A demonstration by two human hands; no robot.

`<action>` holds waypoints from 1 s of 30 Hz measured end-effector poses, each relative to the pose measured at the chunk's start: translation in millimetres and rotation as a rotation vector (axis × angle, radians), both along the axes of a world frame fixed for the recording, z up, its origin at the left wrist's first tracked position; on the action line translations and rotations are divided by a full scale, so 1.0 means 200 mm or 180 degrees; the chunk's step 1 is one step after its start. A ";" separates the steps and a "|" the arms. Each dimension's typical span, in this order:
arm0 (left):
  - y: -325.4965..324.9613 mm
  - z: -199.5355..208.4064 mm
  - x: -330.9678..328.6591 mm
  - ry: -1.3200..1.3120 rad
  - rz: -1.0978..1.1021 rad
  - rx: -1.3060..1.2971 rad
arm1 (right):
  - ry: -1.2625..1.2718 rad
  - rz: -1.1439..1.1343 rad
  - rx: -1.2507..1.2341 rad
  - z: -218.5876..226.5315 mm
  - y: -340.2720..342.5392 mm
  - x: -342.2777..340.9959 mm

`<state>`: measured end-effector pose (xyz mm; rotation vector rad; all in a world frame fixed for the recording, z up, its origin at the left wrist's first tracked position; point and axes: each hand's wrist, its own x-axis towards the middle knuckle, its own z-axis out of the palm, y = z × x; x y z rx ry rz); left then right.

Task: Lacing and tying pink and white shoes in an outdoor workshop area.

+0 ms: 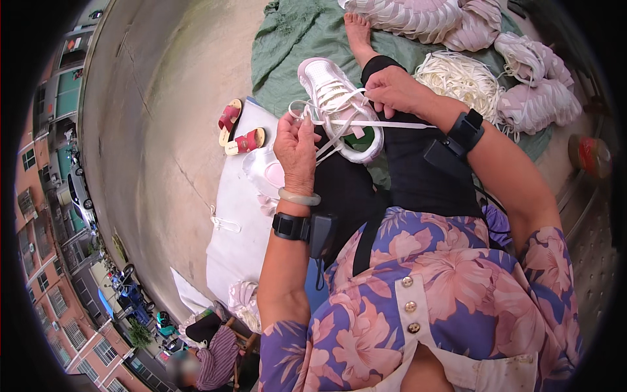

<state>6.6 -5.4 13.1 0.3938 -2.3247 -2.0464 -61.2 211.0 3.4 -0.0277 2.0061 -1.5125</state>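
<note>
A white and pale pink sneaker (320, 75) lies across my lap, its toe pointing away and its green inner sole showing at the heel end. White shoelace (392, 124) runs through its upper eyelets, with loops and loose ends over the opening. My left hand (297, 147) is closed in a pinch on the lace at the shoe's left side. On the right side, my right hand (395, 91) pinches another stretch of lace close to the eyelets. One lace end stretches right across my dark trousers. Another white shoe (264, 170) sits partly behind my left hand.
A heap of white laces (460, 81) and bundled shoe uppers (539, 108) lie on a green cloth (287, 49). Red sandals (245, 140) stand beside a white sheet (228, 255). A jar (588, 155) is at the far right. Another person (219, 353) sits lower left.
</note>
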 end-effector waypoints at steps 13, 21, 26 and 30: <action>-0.02 -0.12 -0.05 0.0427 -0.0277 -0.1678 | 0.1420 0.0189 0.0739 -0.03 -0.04 -0.01; -0.26 -0.06 -0.13 0.0590 -0.0324 -0.2422 | 0.2824 0.0322 0.1769 -0.06 0.01 -0.03; -0.24 -0.01 -0.10 -0.0232 -0.0298 -0.0973 | 0.1052 -0.0041 0.0264 -0.03 0.03 -0.07; -0.22 0.02 -0.08 -0.0203 -0.0098 0.0200 | 0.0842 -0.0148 -0.0180 0.00 0.00 -0.05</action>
